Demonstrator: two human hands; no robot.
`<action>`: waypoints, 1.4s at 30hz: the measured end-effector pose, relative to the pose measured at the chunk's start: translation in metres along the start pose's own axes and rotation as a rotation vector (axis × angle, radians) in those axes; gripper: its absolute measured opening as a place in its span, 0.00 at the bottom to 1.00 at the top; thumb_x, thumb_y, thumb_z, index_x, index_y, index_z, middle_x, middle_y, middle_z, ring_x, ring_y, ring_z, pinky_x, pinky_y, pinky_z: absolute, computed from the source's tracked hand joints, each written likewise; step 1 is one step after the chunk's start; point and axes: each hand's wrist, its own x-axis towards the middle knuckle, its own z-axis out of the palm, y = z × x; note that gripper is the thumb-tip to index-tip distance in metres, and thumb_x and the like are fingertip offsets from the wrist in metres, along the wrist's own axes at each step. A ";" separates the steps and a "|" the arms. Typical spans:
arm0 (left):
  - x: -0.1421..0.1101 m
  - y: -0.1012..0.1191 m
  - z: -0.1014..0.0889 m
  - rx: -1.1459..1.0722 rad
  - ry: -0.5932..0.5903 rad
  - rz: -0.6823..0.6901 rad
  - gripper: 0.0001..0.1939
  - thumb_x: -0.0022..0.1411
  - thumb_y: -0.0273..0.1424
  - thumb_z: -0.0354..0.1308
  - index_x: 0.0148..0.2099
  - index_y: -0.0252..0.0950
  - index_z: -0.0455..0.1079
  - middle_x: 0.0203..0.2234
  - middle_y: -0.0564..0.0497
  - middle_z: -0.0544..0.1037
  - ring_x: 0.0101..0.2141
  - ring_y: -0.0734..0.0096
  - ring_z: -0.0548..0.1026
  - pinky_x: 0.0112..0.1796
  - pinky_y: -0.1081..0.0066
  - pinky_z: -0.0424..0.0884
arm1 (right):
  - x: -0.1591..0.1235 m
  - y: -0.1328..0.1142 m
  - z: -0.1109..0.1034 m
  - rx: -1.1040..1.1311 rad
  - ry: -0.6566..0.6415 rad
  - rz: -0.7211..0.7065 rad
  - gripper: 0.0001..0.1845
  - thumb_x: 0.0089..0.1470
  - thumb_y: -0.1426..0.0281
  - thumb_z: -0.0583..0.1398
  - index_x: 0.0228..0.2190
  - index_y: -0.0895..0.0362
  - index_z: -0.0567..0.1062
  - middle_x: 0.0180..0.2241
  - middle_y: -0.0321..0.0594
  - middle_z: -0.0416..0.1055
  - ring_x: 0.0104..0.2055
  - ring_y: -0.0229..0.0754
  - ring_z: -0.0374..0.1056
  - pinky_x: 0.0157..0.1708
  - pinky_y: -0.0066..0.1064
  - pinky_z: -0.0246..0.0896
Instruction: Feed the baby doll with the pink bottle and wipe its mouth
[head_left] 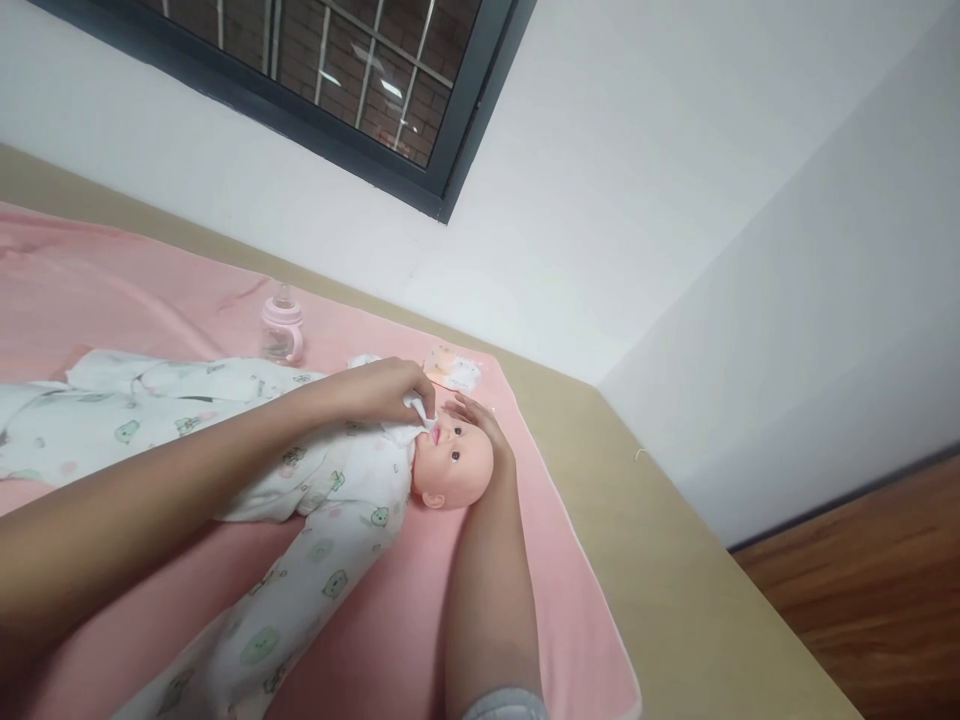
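Head view: a white cloth point(415, 404) is pinched in the fingers of the left hand point(390, 388) at the mouth of the doll point(386, 482), laid on a pink sheet point(574, 620); its crown is cupped by the right hand point(487, 430), fingers unclenched — were that support loosened, the head might be rolled.

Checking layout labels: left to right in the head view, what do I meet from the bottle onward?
Pink-topped bottle → left hand → doll's head → brown wood-grain surface at lower right.

Doll point(367, 480), in printed suit point(322, 560), on pink mat point(397, 610) over counter point(622, 540). Right grip point(486, 425) cupped about its head point(454, 475); left grip point(391, 388) pinching white cloth point(417, 408) at its mouth point(436, 435). Upright bottle point(283, 327) near its body, packet point(454, 371) near its head.
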 end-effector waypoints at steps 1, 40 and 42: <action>0.000 0.000 0.000 0.004 0.002 -0.005 0.11 0.52 0.28 0.56 0.36 0.40 0.77 0.31 0.54 0.78 0.30 0.69 0.72 0.30 0.74 0.61 | -0.002 -0.001 0.001 0.001 0.005 0.003 0.11 0.45 0.66 0.61 0.34 0.53 0.73 0.32 0.37 0.75 0.44 0.42 0.71 0.49 0.37 0.63; -0.002 -0.003 -0.004 -0.135 0.196 -0.053 0.16 0.55 0.34 0.50 0.43 0.38 0.75 0.41 0.50 0.77 0.41 0.63 0.73 0.40 0.70 0.67 | -0.017 -0.033 -0.003 -0.088 -0.121 -0.254 0.15 0.44 0.58 0.64 0.34 0.52 0.75 0.45 0.39 0.74 0.46 0.43 0.70 0.51 0.41 0.62; -0.002 -0.010 -0.007 -0.136 0.239 -0.069 0.16 0.55 0.35 0.51 0.42 0.38 0.75 0.43 0.50 0.75 0.44 0.61 0.72 0.43 0.68 0.67 | -0.028 -0.055 0.000 -0.144 -0.169 -0.316 0.14 0.43 0.57 0.64 0.31 0.52 0.77 0.50 0.38 0.71 0.50 0.44 0.68 0.52 0.40 0.61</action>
